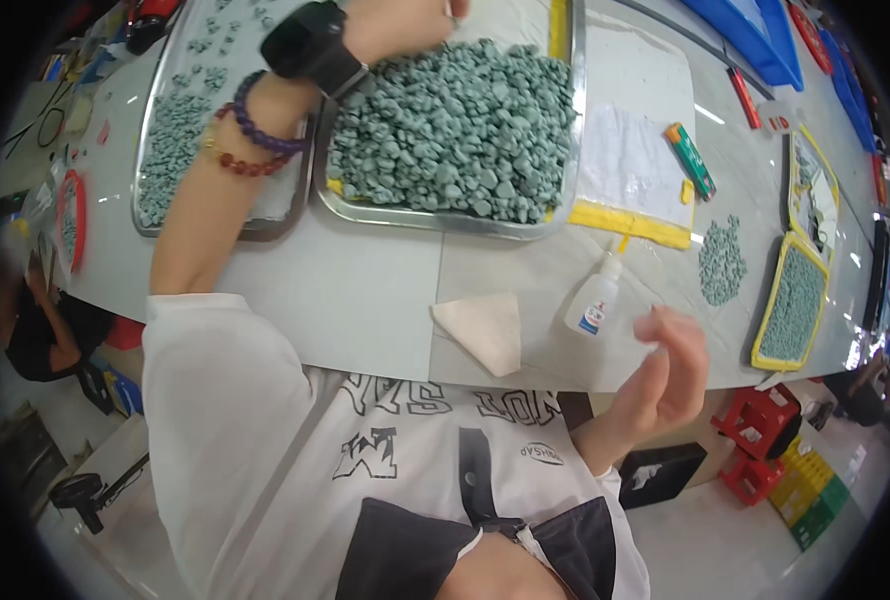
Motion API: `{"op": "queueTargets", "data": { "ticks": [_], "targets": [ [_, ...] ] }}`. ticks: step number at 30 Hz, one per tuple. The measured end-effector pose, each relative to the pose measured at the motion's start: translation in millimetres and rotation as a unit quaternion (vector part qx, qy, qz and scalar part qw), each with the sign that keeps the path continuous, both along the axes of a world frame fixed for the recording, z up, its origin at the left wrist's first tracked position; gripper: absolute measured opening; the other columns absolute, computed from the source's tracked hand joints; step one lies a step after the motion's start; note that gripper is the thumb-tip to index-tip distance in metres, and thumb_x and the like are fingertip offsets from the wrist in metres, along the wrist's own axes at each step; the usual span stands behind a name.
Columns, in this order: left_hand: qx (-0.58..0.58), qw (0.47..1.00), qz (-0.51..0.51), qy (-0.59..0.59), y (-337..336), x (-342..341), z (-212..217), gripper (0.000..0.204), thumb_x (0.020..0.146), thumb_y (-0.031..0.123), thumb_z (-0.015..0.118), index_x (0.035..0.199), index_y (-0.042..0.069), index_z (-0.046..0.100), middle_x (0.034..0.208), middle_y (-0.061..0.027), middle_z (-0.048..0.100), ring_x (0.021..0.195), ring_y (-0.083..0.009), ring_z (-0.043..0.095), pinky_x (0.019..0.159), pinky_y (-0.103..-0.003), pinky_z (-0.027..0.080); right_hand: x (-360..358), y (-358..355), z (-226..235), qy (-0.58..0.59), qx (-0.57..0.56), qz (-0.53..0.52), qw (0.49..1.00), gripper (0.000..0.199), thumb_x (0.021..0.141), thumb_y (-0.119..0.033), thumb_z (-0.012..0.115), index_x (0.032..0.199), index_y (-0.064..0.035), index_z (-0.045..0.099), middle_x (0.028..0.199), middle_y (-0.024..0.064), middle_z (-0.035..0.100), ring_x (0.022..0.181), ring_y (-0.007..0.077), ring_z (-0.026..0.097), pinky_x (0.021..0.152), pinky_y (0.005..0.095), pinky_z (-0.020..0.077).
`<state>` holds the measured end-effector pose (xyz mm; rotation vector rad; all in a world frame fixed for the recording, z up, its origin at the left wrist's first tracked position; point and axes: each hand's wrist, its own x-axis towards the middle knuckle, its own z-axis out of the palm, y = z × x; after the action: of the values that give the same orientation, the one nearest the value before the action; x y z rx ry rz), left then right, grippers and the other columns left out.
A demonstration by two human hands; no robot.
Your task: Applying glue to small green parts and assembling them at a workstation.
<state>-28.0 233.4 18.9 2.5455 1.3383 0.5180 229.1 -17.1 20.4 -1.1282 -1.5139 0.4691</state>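
My left hand reaches far over the metal tray heaped with small grey-green pieces; its fingertips run off the top edge, so what they hold is hidden. A black watch and two bead bracelets sit on that wrist. Near the table's front edge my right hand hovers with fingers loosely curled and apart, nothing visible in it. A small white glue bottle lies just left of it, and a folded white cloth rests further left.
A second metal tray with fewer green pieces lies at the left. White sheet on yellow backing, a green-orange tube, a loose pile of green pieces and a yellow-rimmed tray are at right. Red and yellow stools stand on the floor.
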Motion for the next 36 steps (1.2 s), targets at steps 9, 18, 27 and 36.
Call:
{"op": "queueTargets", "data": {
  "ticks": [9, 18, 27, 36],
  "targets": [
    [-0.23, 0.887, -0.019, -0.401, -147.5, -14.1, 80.5, 0.013, 0.081, 0.009, 0.062, 0.087, -0.002, 0.061, 0.077, -0.0032, 0.058, 0.059, -0.0062, 0.048, 0.054, -0.02, 0.04, 27.6, 17.0, -4.2, -0.208, -0.148, -0.004, 0.967, 0.049, 0.066, -0.024, 0.074, 0.108, -0.0034, 0.059, 0.081, 0.0072, 0.056, 0.069, 0.0188, 0.05, 0.068, 0.0338, 0.0405],
    [-0.739, 0.304, 0.156, -0.58, -233.4, 23.5, 6.5, 0.015, 0.086, 0.01, 0.055, 0.097, 0.0, 0.055, 0.081, -0.0066, 0.053, 0.068, -0.0132, 0.051, 0.058, -0.023, 0.04, -12.0, 10.6, -7.3, 0.096, -0.017, 0.143, 0.985, 0.067, 0.059, -0.037, 0.08, 0.109, -0.0113, 0.044, 0.086, 0.01, 0.049, 0.078, 0.0244, 0.049, 0.071, 0.0367, 0.0426],
    [-0.532, 0.534, 0.163, -0.637, -237.6, 42.1, 6.4, 0.016, 0.084, 0.006, 0.057, 0.097, -0.002, 0.053, 0.088, -0.0063, 0.053, 0.08, -0.0125, 0.053, 0.072, -0.025, 0.044, -62.0, 4.1, -6.9, -0.047, -0.062, 0.181, 0.98, 0.053, 0.059, -0.001, 0.078, 0.097, -0.0156, 0.044, 0.085, 0.0097, 0.055, 0.076, 0.0234, 0.051, 0.067, 0.0367, 0.0448],
    [-0.615, 0.45, 0.146, -0.631, -234.6, 34.7, 10.0, 0.019, 0.08, 0.003, 0.058, 0.097, -0.003, 0.053, 0.098, -0.0122, 0.058, 0.084, -0.0134, 0.054, 0.074, -0.027, 0.044, -62.4, 9.2, -16.2, -0.007, 0.062, 0.118, 0.991, 0.038, 0.06, -0.002, 0.073, 0.092, -0.0099, 0.054, 0.084, 0.008, 0.058, 0.08, 0.0236, 0.053, 0.059, 0.0324, 0.0451]
  ]
}}
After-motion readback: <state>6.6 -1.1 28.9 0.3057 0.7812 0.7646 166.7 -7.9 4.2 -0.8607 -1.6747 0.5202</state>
